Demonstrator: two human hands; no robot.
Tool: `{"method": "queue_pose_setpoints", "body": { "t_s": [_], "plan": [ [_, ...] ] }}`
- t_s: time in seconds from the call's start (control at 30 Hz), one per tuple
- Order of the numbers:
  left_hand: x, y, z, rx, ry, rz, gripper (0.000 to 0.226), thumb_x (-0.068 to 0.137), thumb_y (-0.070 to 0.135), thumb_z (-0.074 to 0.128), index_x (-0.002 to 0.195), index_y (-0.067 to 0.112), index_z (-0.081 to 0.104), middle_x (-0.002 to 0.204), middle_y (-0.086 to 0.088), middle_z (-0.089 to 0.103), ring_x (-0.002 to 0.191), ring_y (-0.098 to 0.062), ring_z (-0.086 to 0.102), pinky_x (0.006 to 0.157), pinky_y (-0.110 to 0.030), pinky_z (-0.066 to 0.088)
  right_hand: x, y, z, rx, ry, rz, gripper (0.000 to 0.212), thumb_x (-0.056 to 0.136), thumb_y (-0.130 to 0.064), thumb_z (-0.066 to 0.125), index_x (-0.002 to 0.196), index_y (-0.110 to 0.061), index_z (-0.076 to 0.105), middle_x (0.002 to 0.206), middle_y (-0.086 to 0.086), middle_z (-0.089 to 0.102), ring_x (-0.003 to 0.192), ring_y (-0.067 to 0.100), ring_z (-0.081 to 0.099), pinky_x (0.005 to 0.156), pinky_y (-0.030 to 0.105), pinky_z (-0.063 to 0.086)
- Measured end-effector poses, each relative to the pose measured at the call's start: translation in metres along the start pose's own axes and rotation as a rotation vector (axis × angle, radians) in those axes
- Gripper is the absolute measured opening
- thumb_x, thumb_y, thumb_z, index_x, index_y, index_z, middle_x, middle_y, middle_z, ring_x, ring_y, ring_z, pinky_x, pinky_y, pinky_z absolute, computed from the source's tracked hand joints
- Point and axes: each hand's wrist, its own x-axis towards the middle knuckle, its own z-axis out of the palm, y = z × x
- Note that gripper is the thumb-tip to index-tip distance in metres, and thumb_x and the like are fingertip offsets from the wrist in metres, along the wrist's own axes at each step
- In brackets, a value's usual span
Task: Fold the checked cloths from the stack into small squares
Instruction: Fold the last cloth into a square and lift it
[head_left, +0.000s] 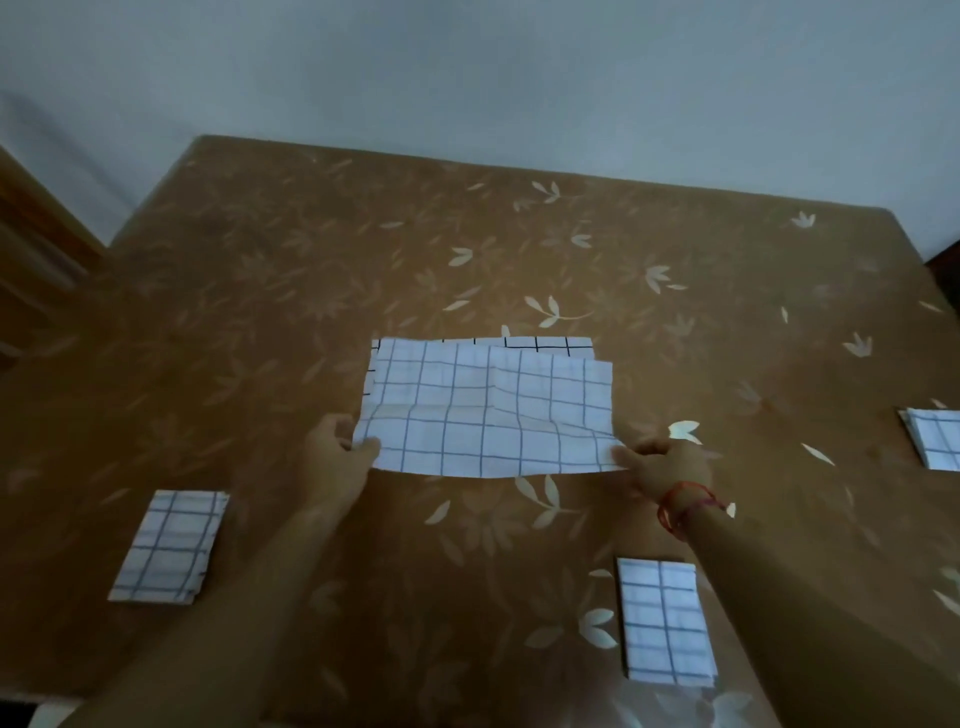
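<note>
Fingers of the left hand and the right hand pinch the near corners of the checked cloth, which lies half-folded over the stack on the tabletop.

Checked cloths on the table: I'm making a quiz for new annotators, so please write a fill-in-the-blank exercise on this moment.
1. The left hand and the right hand each pinch a near ____ of the blue-checked cloth.
2. Beneath it lies a lower cloth with ____ grid lines.
3. A ____ string circles the right wrist.
4. In all, ____ folded cloths lie apart on the table.
Missing words: corner; black; red; three.
</note>
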Motion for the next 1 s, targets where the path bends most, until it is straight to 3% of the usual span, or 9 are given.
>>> {"method": "queue_pose_setpoints", "body": {
  "t_s": [0.13, 0.23, 0.5, 0.6, 0.67, 0.7, 0.8, 0.9, 1.0],
  "plan": [
    [-0.005, -0.011, 0.001, 0.074, 0.009, 0.006, 0.031, 0.087, 0.009, 0.068, 0.115, 0.005, 0.057, 0.093, -0.004, 0.060, 0.069, -0.003, 0.050, 0.057, -0.019, 0.041, -0.003, 0.000, 0.005, -0.094, 0.038, -0.041, 0.020, 0.073, -0.039, 0.078, 0.077, -0.024, 0.066, 0.082, 0.000, 0.067, 0.082, 0.018, 0.063, 0.081, 0.031, 0.051],
    [-0.011, -0.013, -0.001, 0.133, -0.002, 0.020, 0.028, 0.089, 0.011, 0.064, 0.116, 0.005, 0.057, 0.093, -0.004, 0.060, 0.068, -0.001, 0.047, 0.055, -0.014, 0.033, -0.005, -0.005, 0.010, -0.113, 0.056, -0.073, 0.017, 0.078, -0.035, 0.075, 0.086, -0.020, 0.070, 0.082, 0.001, 0.065, 0.084, 0.019, 0.061, 0.079, 0.028, 0.047],
    [-0.020, -0.022, -0.012, 0.498, 0.073, 0.221, 0.031, 0.090, 0.023, 0.061, 0.118, 0.009, 0.059, 0.117, -0.012, 0.053, 0.103, -0.021, 0.047, 0.082, -0.029, 0.035, -0.017, -0.021, 0.022, -0.053, -0.005, -0.238, 0.038, 0.087, -0.025, 0.066, 0.124, -0.014, 0.062, 0.111, 0.005, 0.066, 0.098, 0.018, 0.057, 0.087, 0.028, 0.042],
    [-0.024, -0.030, -0.001, 0.534, 0.008, 0.423, 0.030, 0.089, 0.016, 0.061, 0.118, 0.009, 0.062, 0.119, -0.009, 0.056, 0.112, -0.026, 0.048, 0.094, -0.035, 0.038, -0.016, -0.012, 0.026, -0.183, -0.027, -0.182, 0.037, 0.089, -0.025, 0.063, 0.121, -0.006, 0.058, 0.094, 0.003, 0.062, 0.098, 0.025, 0.061, 0.084, 0.032, 0.043],
    [-0.033, -0.031, 0.008, 0.538, -0.064, 0.531, 0.029, 0.090, 0.014, 0.058, 0.118, 0.010, 0.062, 0.123, -0.006, 0.055, 0.117, -0.023, 0.047, 0.097, -0.034, 0.040, -0.026, -0.011, 0.033, -0.394, -0.236, -0.024, 0.027, 0.094, -0.019, 0.054, 0.111, 0.002, 0.058, 0.082, 0.007, 0.053, 0.096, 0.026, 0.060, 0.086, 0.033, 0.043],
    [-0.039, -0.030, 0.013, 0.549, -0.100, 0.577, 0.029, 0.091, 0.015, 0.056, 0.120, 0.010, 0.061, 0.126, -0.005, 0.054, 0.121, -0.021, 0.046, 0.099, -0.033, 0.041, -0.032, -0.015, 0.038, -0.530, -0.250, -0.074, 0.027, 0.095, -0.020, 0.052, 0.110, 0.001, 0.058, 0.089, 0.009, 0.053, 0.103, 0.027, 0.058, 0.088, 0.032, 0.043],
    [-0.053, -0.030, 0.028, 0.643, -0.178, 0.709, 0.035, 0.096, 0.025, 0.049, 0.127, 0.011, 0.058, 0.136, -0.006, 0.051, 0.129, -0.020, 0.042, 0.104, -0.033, 0.038, -0.054, -0.018, 0.061, -0.541, 0.005, -0.565, 0.046, 0.090, -0.034, 0.053, 0.132, -0.014, 0.052, 0.129, 0.010, 0.050, 0.120, 0.028, 0.049, 0.097, 0.040, 0.044],
    [-0.060, -0.031, 0.040, 0.751, -0.258, 0.756, 0.047, 0.097, 0.032, 0.035, 0.134, 0.009, 0.053, 0.145, -0.011, 0.045, 0.137, -0.025, 0.038, 0.110, -0.037, 0.032, -0.077, -0.009, 0.087, -0.713, -0.144, -0.846, 0.060, 0.090, -0.044, 0.037, 0.143, -0.016, 0.039, 0.149, 0.014, 0.036, 0.137, 0.032, 0.034, 0.107, 0.045, 0.037],
    [-0.058, -0.040, 0.045, 0.862, -0.321, 0.737, 0.056, 0.094, 0.038, 0.028, 0.138, 0.010, 0.049, 0.148, -0.012, 0.042, 0.139, -0.026, 0.035, 0.110, -0.040, 0.030, -0.082, 0.001, 0.103, -0.879, -0.301, -0.864, 0.073, 0.087, -0.057, 0.011, 0.152, -0.023, 0.015, 0.160, 0.012, 0.007, 0.148, 0.027, 0.004, 0.118, 0.042, 0.013]
  ]
}}
